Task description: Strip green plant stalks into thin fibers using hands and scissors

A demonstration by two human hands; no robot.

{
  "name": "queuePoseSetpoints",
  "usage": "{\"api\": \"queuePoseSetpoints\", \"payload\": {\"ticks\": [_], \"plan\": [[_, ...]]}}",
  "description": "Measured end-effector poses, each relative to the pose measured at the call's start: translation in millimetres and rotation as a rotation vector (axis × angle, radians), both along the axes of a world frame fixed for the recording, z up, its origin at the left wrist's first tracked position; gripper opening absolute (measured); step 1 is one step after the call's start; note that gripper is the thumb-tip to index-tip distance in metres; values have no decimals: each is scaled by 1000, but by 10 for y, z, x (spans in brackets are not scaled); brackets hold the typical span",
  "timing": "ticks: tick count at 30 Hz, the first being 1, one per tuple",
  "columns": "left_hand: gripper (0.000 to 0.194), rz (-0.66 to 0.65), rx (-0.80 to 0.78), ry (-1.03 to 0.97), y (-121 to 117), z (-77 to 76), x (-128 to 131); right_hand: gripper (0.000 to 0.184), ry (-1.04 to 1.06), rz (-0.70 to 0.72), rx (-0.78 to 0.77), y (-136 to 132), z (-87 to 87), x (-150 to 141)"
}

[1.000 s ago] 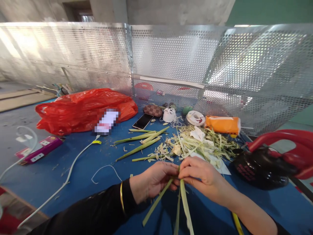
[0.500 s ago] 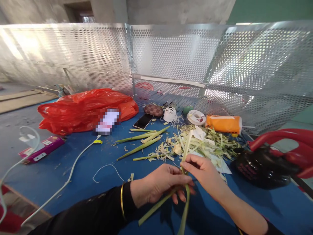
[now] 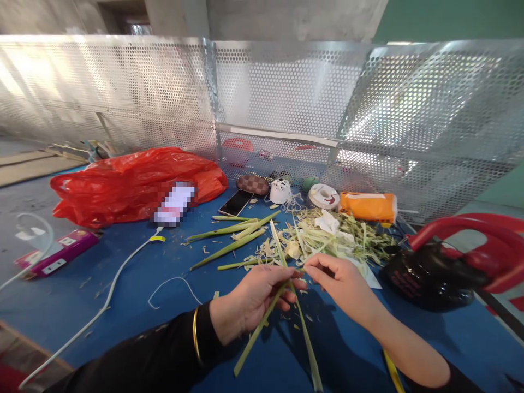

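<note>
My left hand (image 3: 256, 295) is closed around several narrow green leaf strips (image 3: 257, 339) where they cross. One strip hangs toward the lower left, another (image 3: 308, 344) runs down to the right, and a paler one (image 3: 279, 244) points up and away from me. Just to the right, my right hand (image 3: 341, 281) pinches a short bit of leaf strip beside the crossing; its fingers partly cover it. Beyond the hands lie long loose green leaves (image 3: 231, 248) and a heap of leaf shreds and trimmings (image 3: 339, 234).
A red plastic bag (image 3: 123, 185), a lit phone (image 3: 175, 204) on a white cable, and a purple box (image 3: 61, 254) lie left. Behind are a dark phone (image 3: 236, 203), checkered case (image 3: 252, 184), white tape roll (image 3: 323, 196) and orange packet (image 3: 368, 206). A black pot (image 3: 429, 278) stands right.
The pale strip has swung from hanging down to pointing away, then leftward across my left hand. My right hand went up with it and now pinches beside the crossing. The view shifted slightly.
</note>
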State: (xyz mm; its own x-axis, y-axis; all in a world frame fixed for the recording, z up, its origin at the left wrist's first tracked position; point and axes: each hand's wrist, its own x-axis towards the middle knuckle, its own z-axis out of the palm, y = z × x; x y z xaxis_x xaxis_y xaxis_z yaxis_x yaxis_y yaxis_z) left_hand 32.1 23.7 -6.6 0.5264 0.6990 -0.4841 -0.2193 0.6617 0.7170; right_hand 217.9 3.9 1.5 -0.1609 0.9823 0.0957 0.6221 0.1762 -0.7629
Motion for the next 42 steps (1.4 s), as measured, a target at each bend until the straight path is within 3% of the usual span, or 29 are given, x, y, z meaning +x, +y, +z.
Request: {"api": "queuePoseSetpoints", "payload": {"ticks": [5,10,12,16,18,27,31,34,38,42], "plan": [[17,63,25,24,-18,42,16,22,-97,-54,106,30,-44,4],[16,136,-22,-33,6,50,14,15,-218,-156,515,-13,-18,-33],[16,179,-30,-57,26,37,9,18,-229,-87,428,-66,5,-95],[16,206,-34,-75,60,15,-9,21,-59,85,-54,-133,2,-224],[17,199,-31,-78,65,19,-16,24,-1,93,-130,-126,-11,-234],[17,239,14,-11,28,82,16,23,-192,87,-75,-60,-2,-120],[16,183,29,-13,9,66,20,24,-117,-90,151,-77,-1,-105],[17,56,25,-2,-48,42,41,24,-60,-180,308,-89,-4,-93],[17,-144,47,47,-166,16,97,21,-18,-99,208,-80,-38,-128],[16,-225,155,124,-230,-16,134,17,98,-22,48,-99,-41,-199]]}}
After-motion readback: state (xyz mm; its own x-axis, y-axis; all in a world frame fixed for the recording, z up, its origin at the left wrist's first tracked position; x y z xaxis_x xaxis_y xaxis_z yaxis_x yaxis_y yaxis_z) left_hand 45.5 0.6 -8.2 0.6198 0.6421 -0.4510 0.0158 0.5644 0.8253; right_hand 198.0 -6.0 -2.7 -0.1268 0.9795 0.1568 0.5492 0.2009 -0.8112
